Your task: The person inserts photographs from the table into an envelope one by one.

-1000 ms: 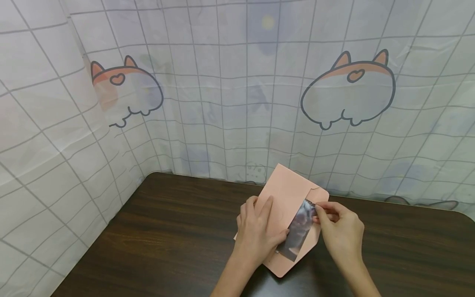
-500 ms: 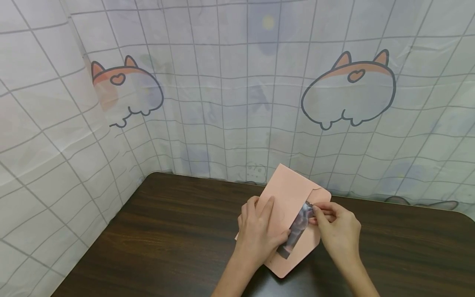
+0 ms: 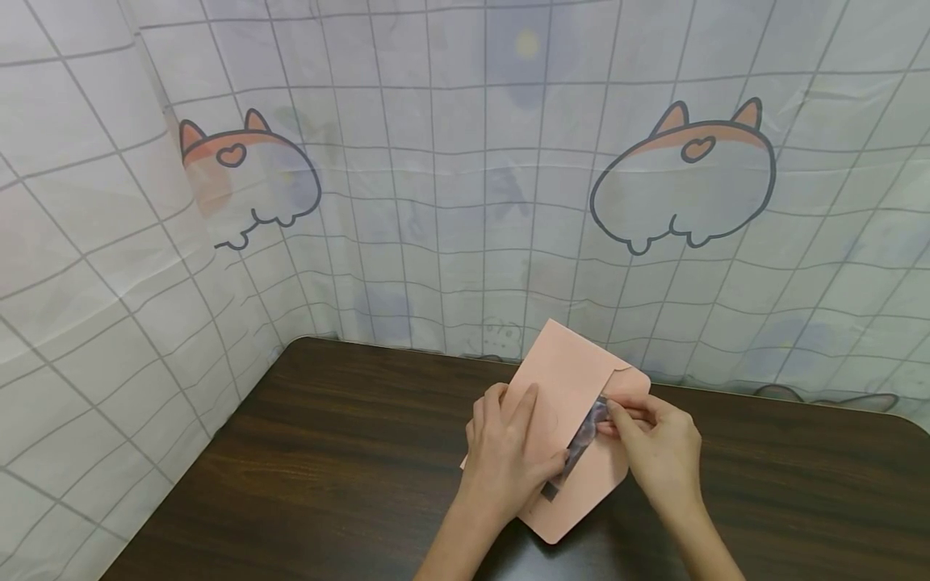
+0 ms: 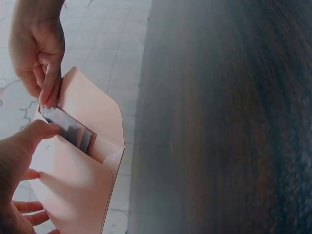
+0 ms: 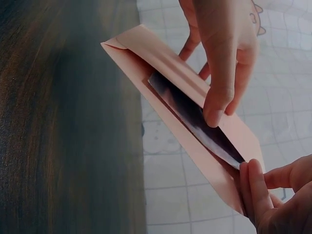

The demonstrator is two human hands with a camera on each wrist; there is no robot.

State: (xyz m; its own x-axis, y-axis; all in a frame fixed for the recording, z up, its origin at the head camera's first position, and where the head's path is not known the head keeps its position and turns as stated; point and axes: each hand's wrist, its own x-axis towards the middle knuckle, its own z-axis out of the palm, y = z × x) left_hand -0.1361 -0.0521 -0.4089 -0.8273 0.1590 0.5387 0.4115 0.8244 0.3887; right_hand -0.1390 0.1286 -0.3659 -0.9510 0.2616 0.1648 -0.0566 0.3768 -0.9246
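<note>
A pink paper envelope (image 3: pixel 563 375) lies tilted above the table, its flap (image 4: pixel 92 97) folded out and its mouth gaping. Inside the mouth sits a dark, glossy photo (image 5: pixel 187 109), with only a strip of it visible in the head view. My left hand (image 3: pixel 504 444) holds the envelope, the thumb at the edge of the mouth by the photo and the other fingers spread on the front panel. At the photo's upper end, my right hand (image 3: pixel 664 444) pinches it between thumb and fingertips. The part of the photo within the envelope is hidden.
Dark wood-grain table (image 3: pixel 312 452) spreads below and to both sides of the hands. Just behind its far edge hangs a white gridded curtain (image 3: pixel 450 210) with cartoon animal prints, which also runs along the left side.
The right hand has shifted slightly left, and the photo has slid deeper into the envelope, so a narrower strip shows. The left hand and the envelope have hardly moved.
</note>
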